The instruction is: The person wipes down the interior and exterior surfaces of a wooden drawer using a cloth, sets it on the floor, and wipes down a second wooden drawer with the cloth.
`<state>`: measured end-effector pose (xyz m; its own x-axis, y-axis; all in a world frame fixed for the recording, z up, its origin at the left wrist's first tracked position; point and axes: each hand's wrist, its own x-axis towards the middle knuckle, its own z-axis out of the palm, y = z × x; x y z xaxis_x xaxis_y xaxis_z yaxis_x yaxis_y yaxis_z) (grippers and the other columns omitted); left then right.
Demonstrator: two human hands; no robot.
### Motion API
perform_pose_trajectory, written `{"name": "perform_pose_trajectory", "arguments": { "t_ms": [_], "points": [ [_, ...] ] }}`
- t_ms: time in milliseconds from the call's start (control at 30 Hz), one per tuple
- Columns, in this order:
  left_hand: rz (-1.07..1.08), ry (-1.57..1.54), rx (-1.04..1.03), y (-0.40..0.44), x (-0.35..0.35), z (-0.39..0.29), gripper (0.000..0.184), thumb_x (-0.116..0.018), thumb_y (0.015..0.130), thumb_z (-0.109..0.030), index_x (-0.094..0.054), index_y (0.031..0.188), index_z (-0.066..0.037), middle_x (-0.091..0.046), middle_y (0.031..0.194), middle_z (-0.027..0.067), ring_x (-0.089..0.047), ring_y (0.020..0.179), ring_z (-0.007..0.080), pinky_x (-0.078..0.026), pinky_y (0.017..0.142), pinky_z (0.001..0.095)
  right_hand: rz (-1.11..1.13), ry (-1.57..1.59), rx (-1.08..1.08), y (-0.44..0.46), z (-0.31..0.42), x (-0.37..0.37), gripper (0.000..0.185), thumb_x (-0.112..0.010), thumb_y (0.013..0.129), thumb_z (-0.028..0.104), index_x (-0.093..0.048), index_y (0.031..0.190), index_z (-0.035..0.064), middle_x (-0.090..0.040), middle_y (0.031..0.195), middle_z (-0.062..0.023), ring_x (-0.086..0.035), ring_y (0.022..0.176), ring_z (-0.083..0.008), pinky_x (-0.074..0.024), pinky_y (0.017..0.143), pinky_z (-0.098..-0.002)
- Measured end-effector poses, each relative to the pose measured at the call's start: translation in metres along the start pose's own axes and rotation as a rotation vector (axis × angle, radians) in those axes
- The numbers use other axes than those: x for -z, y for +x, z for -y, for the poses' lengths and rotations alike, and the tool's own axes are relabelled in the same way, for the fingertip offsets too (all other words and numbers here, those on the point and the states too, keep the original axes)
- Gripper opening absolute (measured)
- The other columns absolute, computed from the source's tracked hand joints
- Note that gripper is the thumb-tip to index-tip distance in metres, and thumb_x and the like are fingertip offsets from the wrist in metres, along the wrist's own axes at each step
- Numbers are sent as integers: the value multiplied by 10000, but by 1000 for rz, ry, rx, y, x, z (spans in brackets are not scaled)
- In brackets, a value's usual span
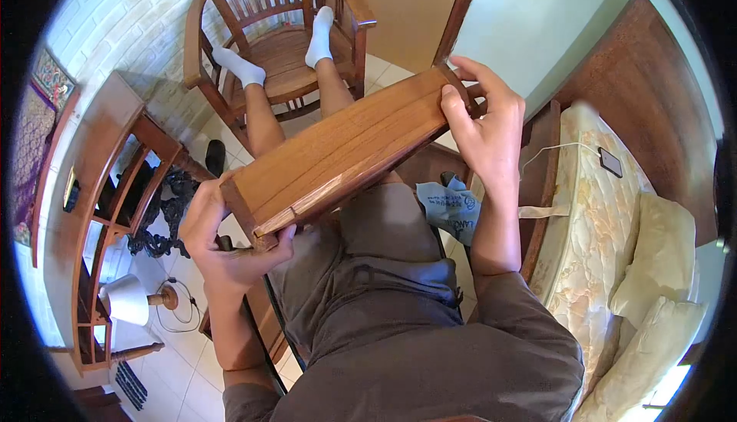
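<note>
A long varnished wooden piece is held up above my lap, tilted so that its right end is farther from me. It looks like a drawer or a shallow box, with darker strips at both ends; its underside is hidden. My left hand is closed around the near left end, thumb along the lower corner. At the far right end, my right hand grips the edge between thumb and fingers. A pale worn streak runs along the front edge.
My socked feet rest on a wooden armchair ahead. To the right are a mattress with a phone and pillows. A wooden shelf unit and a lamp lie left. A blue printed bag hangs beside my leg.
</note>
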<state>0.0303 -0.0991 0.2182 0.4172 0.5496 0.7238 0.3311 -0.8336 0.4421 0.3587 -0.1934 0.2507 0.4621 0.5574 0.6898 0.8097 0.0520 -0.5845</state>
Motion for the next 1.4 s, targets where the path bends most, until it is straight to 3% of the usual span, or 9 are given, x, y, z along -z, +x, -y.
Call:
{"name": "perform_pose_trajectory", "arguments": {
  "t_ms": [233,333,367,567,867,1067,1167,1267,1400],
  "points": [
    [8,-32,57,-2,-1,-4,638,-898,540,-146,-719,1122,44,-711,1066,148,-696,961,261,-561,879,362,-20,56,-32,1,0,4,343,-736,875,135,-732,1176,-29,-786,937,-161,-741,764,-225,-574,695,-373],
    [6,20,-35,2,0,-6,684,-928,521,-147,-723,1145,42,-711,1007,131,-712,902,241,-583,839,334,22,181,-159,6,-5,12,328,-726,884,109,-736,1183,-25,-784,922,-134,-705,749,-174,-556,668,-340],
    [14,21,-27,2,0,-7,685,-930,520,-149,-724,1145,41,-715,1011,135,-714,903,249,-580,846,341,31,194,-117,7,-16,12,284,-714,911,83,-749,1173,-22,-782,914,-120,-668,730,-139,-540,655,-311],
    [34,43,-4,-1,1,-17,683,-936,520,-164,-731,1139,39,-732,1032,155,-722,918,285,-566,868,363,80,158,-135,8,-19,21,191,-756,944,116,-782,1085,-11,-783,896,-101,-655,720,-121,-528,645,-302],
    [41,71,-61,-3,0,-23,675,-961,529,-211,-733,1101,67,-736,1042,173,-717,911,302,-571,846,373,60,76,-207,8,-13,27,167,-794,936,142,-773,935,-24,-765,821,-136,-671,655,-166,-528,626,-326],
    [48,56,-64,-4,-1,-24,680,-967,532,-227,-733,1094,76,-738,1043,180,-717,907,305,-569,845,381,-9,-44,-26,10,-23,28,199,-692,1018,136,-688,966,-56,-696,729,-171,-670,598,-273,-524,605,-378],
    [38,75,-67,-3,-1,-25,669,-965,537,-229,-735,1087,77,-740,1043,183,-721,912,309,-569,847,383,-74,32,-87,15,-29,26,262,-619,1080,192,-645,984,-50,-649,678,-163,-653,574,-262,-504,580,-396],
    [31,90,-66,-3,0,-25,656,-961,542,-229,-737,1079,75,-743,1048,186,-727,922,314,-570,850,386,-93,142,-100,18,-49,23,319,-556,1117,230,-623,957,-37,-630,669,-133,-615,556,-192,-479,560,-375],
    [28,88,-60,-4,-1,-24,642,-956,542,-223,-738,1067,74,-745,1052,188,-730,929,319,-572,854,390,13,264,-146,17,-52,27,259,-582,1094,190,-655,990,-35,-654,708,-80,-572,595,-104,-461,559,-324]
  ]
}}
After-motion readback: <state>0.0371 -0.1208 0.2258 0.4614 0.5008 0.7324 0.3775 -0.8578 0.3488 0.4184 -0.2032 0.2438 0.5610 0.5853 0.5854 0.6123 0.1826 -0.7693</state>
